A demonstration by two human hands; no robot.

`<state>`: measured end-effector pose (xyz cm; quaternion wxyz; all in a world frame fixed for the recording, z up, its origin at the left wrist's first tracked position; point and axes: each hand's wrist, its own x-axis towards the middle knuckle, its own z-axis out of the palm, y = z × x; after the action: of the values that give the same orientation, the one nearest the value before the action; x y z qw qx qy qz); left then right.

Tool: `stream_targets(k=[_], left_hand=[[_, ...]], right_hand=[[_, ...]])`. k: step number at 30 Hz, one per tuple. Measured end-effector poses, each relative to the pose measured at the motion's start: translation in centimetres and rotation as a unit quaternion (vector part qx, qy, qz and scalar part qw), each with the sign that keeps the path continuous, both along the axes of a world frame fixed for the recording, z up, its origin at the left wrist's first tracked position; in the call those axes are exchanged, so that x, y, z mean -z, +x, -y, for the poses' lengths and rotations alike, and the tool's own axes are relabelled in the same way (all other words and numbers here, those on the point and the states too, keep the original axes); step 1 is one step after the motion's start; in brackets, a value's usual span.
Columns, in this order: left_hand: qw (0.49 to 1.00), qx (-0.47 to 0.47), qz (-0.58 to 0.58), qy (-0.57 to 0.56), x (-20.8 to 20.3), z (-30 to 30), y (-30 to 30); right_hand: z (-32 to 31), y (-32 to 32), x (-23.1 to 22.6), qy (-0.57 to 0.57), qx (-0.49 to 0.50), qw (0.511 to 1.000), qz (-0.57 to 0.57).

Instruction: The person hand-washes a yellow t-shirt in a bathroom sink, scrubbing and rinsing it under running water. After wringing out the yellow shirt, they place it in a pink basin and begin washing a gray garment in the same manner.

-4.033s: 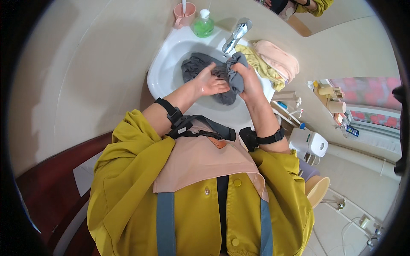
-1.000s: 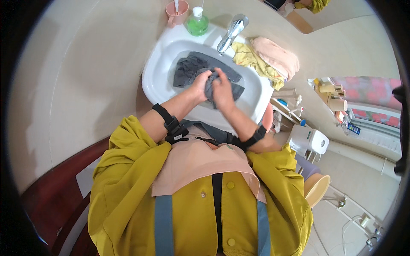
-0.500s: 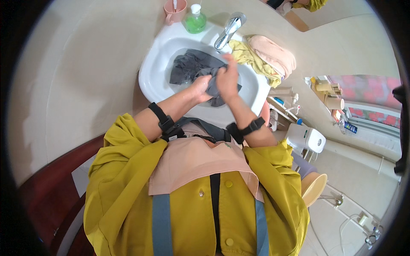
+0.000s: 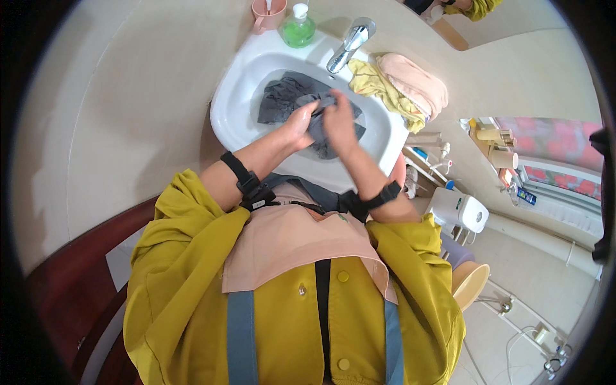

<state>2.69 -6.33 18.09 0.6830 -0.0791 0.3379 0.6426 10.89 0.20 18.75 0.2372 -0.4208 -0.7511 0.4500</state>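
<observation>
A dark grey cloth (image 4: 282, 99) lies soaked in water in the white washbasin (image 4: 226, 109), part of it bunched up between my hands. My left hand (image 4: 300, 126) is closed on a fold of this cloth, thumb on top. Close beside it, my right hand (image 4: 339, 122) grips the same bunch from the other side, its fingers slightly smeared by motion. Wet folds of the cloth hang below both hands toward the near side of the basin. Above the far rim stands the chrome tap (image 4: 351, 45); no stream of water shows from it.
On the far rim sit a pink cup (image 4: 269, 14) and a pump bottle of green liquid (image 4: 298, 29). A yellow cloth (image 4: 378, 83) and a pink towel (image 4: 414, 80) drape over the right rim. A white lidded box (image 4: 457, 208) and a yellow basin (image 4: 471, 285) are at the right.
My right hand's fingers have come down and curled onto the cloth, where the index finger was raised before. My left hand stays on the cloth. The view has shifted slightly.
</observation>
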Motion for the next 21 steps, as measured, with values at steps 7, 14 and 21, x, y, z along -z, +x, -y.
stream_targets(k=[7,14,21], left_hand=[[1.000,-0.004,-0.011,-0.018,-0.9,0.6,0.4],[0.999,-0.006,0.026,-0.045,-2.7,0.0,0.0],[0.987,0.090,-0.120,-0.059,-0.9,-0.1,1.5]], right_hand=[[-3.1,0.5,0.6,-0.061,0.062,0.995,0.043],[-2.5,1.7,-1.0,-0.325,0.096,0.894,-0.292],[-2.0,0.1,-0.1,0.033,-0.049,0.998,-0.027]])
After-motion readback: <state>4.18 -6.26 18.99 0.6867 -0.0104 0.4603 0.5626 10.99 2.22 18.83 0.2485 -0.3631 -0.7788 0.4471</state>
